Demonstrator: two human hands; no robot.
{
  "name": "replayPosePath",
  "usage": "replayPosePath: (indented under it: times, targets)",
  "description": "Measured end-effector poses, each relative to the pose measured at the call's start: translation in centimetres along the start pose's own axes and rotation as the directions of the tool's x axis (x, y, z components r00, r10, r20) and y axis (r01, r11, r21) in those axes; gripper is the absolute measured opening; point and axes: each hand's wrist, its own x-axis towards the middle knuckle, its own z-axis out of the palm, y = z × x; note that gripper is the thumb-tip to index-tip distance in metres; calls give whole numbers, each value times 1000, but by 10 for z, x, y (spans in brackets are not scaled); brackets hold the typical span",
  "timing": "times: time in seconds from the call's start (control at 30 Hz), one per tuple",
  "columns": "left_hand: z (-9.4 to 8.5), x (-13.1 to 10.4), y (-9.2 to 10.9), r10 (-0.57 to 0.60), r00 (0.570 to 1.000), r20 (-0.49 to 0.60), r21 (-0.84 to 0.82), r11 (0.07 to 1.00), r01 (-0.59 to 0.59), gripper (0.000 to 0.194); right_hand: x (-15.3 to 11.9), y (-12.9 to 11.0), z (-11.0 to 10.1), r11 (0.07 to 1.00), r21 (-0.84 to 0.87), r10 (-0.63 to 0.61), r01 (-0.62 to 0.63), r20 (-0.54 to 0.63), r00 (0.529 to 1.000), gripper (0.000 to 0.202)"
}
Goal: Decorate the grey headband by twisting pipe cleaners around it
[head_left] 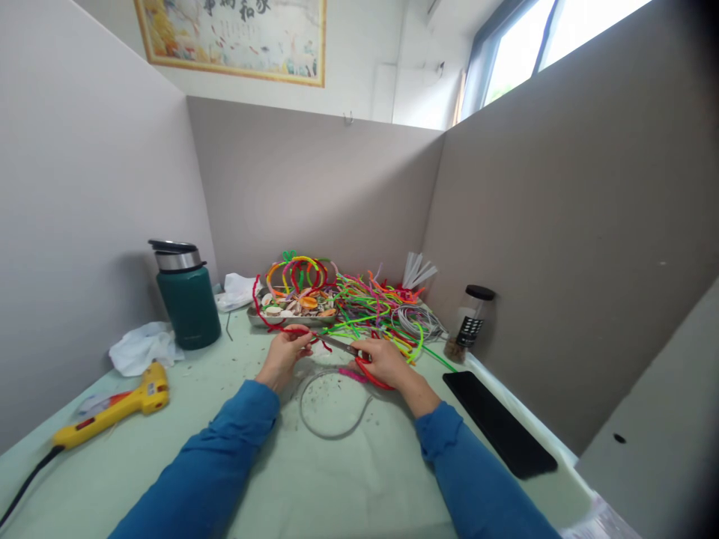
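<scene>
My left hand [285, 355] pinches a red fuzzy stem [269, 326], one part of which rises in a curve to the left of the metal tray. In my right hand [385, 363] are scissors [340, 343] with red handles, their blades pointing left to the red stem by my left fingertips. Whether the blades are closed on the stem is too small to tell. Below both hands a grey wire hoop [331, 436] lies on the table, with a pink wrapped section [353, 374] near my right hand.
Behind my hands are a metal tray [258, 320] of wooden pieces and a pile of coloured stems [371, 299]. A green bottle [191, 307] and yellow glue gun [112, 410] stand or lie left; a jar [469, 326] and black slab [497, 423] are right.
</scene>
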Motion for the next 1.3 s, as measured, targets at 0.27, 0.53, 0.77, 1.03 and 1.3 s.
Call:
replayPosePath:
  times: [0.27,0.53,0.77,1.03,1.3]
  targets:
    - [-1,0,-2,-5,1000,6,-13,1000,5,36,0,5,5,997,18,-81,81,-27,996,36]
    - [-1,2,-2,-7,1000,-1,-31,999,7,35,2,6,9,993,19,-119,121,-52,991,32]
    - [0,1,-1,-28,999,-16,-83,996,26,36,2,4,11,990,14,-138,139,-46,989,32]
    - [0,3,-1,-56,998,-42,-126,991,51,33,1,-1,8,991,6,-132,132,-18,991,34]
    - [0,3,-2,-69,996,-61,-134,989,60,32,4,0,6,997,-31,-70,70,-26,997,38]
